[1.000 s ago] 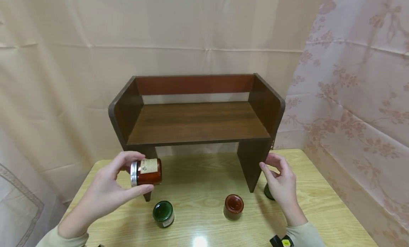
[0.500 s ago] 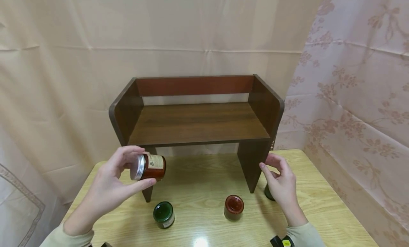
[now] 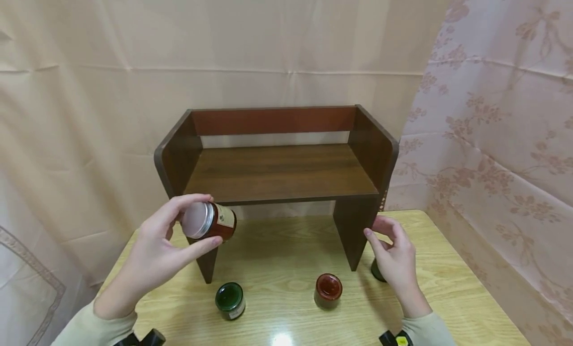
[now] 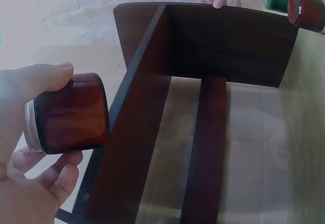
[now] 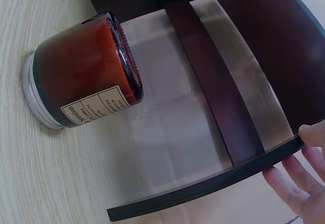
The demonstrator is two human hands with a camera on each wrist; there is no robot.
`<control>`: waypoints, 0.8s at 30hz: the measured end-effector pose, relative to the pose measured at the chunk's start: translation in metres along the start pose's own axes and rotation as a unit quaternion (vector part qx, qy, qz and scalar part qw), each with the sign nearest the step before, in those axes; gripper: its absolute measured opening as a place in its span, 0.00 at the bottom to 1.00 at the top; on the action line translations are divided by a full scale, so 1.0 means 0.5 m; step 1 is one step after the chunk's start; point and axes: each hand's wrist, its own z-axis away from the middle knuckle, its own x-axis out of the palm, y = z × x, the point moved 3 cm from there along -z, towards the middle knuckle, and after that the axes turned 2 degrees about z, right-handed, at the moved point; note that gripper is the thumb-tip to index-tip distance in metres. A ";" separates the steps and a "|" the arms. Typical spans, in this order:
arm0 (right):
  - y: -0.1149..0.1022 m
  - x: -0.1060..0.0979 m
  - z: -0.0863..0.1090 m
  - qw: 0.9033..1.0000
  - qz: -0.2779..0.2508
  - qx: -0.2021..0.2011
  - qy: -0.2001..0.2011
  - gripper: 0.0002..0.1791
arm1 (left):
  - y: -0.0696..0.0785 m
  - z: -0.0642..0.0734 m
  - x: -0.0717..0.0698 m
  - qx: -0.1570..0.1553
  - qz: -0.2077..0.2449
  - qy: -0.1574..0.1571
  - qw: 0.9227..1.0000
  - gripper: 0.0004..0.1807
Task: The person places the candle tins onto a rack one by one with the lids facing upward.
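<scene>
My left hand [image 3: 154, 251] grips an amber candle jar [image 3: 226, 225] with a silver lid and cream label, thumb below and fingers above. It is tilted on its side in the air, by the front left edge of the dark wooden shelf [image 3: 282, 172]. In the left wrist view the jar [image 4: 76, 115] shows its glass side. My right hand [image 3: 396, 256] holds the edge of the shelf's right side panel [image 3: 355, 226] between thumb and fingers; the right wrist view shows the fingers [image 5: 292, 186] round that edge.
On the table [image 3: 277, 256], a green jar [image 3: 230, 297] stands lid down at front left, a red-amber jar [image 3: 328, 289] at front right. Another dark jar [image 3: 377, 270] is partly hidden behind my right hand. Curtains [image 3: 286, 43] hang behind.
My left hand has lifted the amber candle jar slightly up and to the right, turning its lid toward the head camera. The right hand stays on the side panel.
</scene>
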 end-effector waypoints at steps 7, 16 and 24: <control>0.001 0.002 0.000 1.000 -0.001 -0.001 0.004 0.20 | 0.020 -0.045 0.000 0.018 0.008 0.015 1.000 0.42; -0.001 0.003 0.000 1.000 -0.004 -0.001 0.003 0.20 | 0.029 -0.099 0.006 0.026 -0.033 0.037 0.998 0.41; -0.001 0.001 0.000 1.000 -0.002 -0.001 0.001 0.20 | 0.019 -0.134 0.013 -0.015 -0.070 0.037 0.997 0.37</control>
